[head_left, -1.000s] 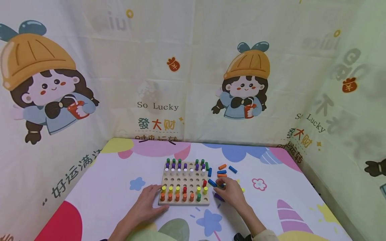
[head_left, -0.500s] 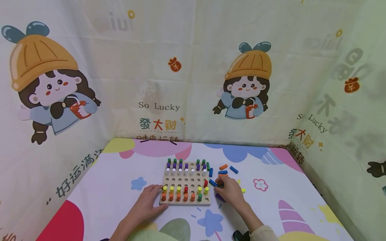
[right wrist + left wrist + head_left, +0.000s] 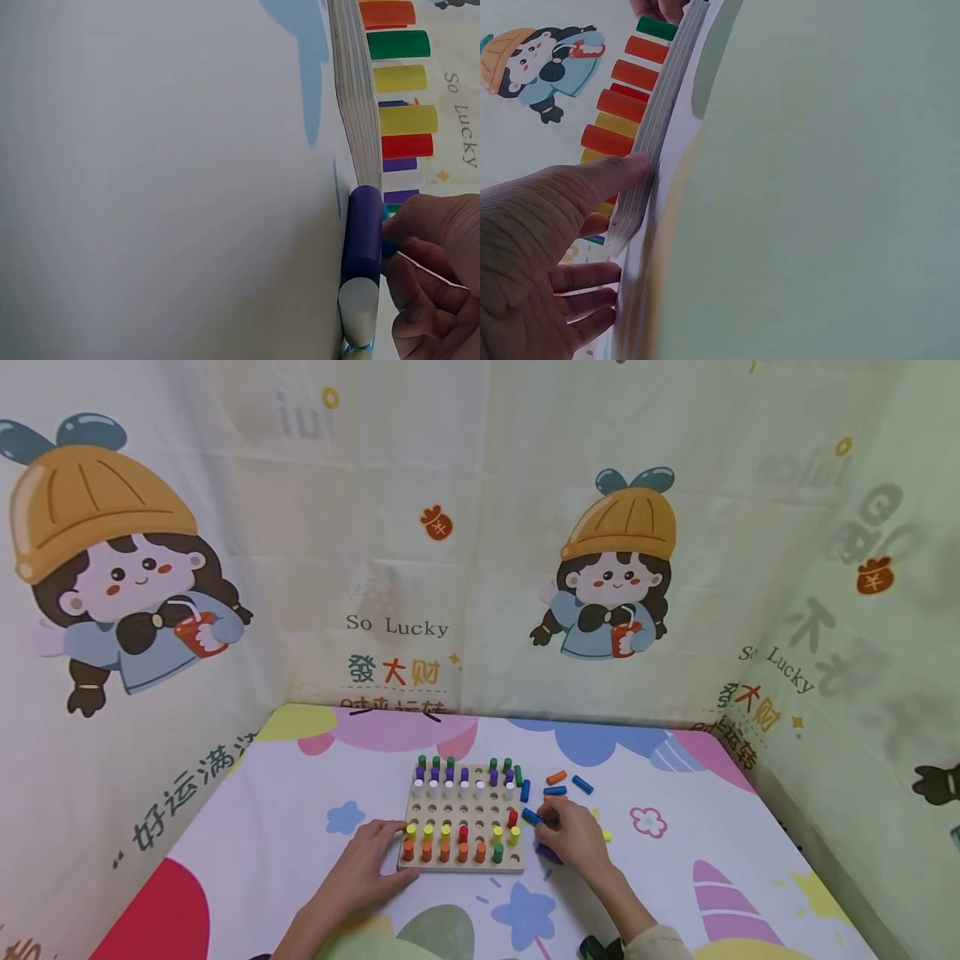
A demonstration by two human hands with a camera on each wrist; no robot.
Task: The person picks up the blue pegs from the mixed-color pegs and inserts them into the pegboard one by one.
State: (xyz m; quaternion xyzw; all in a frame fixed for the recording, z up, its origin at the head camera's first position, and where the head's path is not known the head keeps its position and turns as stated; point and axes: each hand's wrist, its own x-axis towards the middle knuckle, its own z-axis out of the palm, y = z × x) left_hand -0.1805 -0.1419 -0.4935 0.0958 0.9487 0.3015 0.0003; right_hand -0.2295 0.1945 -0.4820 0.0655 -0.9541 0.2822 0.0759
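A wooden pegboard (image 3: 450, 814) stands on the table, with rows of coloured pegs upright in its holes and some bare holes between. My left hand (image 3: 367, 864) rests at its near-left corner; in the left wrist view the thumb (image 3: 622, 176) presses the near edge and the other fingers lie loosely along the side. Right of the board, my right hand (image 3: 576, 842) is low among loose pegs. Its thumb and finger pinch a blue peg (image 3: 389, 244), mostly hidden by the fingers. A purple peg (image 3: 362, 232) and a white peg (image 3: 358, 307) lie in front of it.
Loose blue pegs (image 3: 582, 784) and orange pegs (image 3: 556, 777) lie behind my right hand. A green peg (image 3: 518, 775) is beside the board's far right corner. A yellow peg end (image 3: 607, 836) shows right of the hand. Printed cloth walls (image 3: 495, 610) surround the table.
The view shifts slightly with the head. Both hands, the board and the pegs stay nearly in place, with my right hand still low among the loose pegs.
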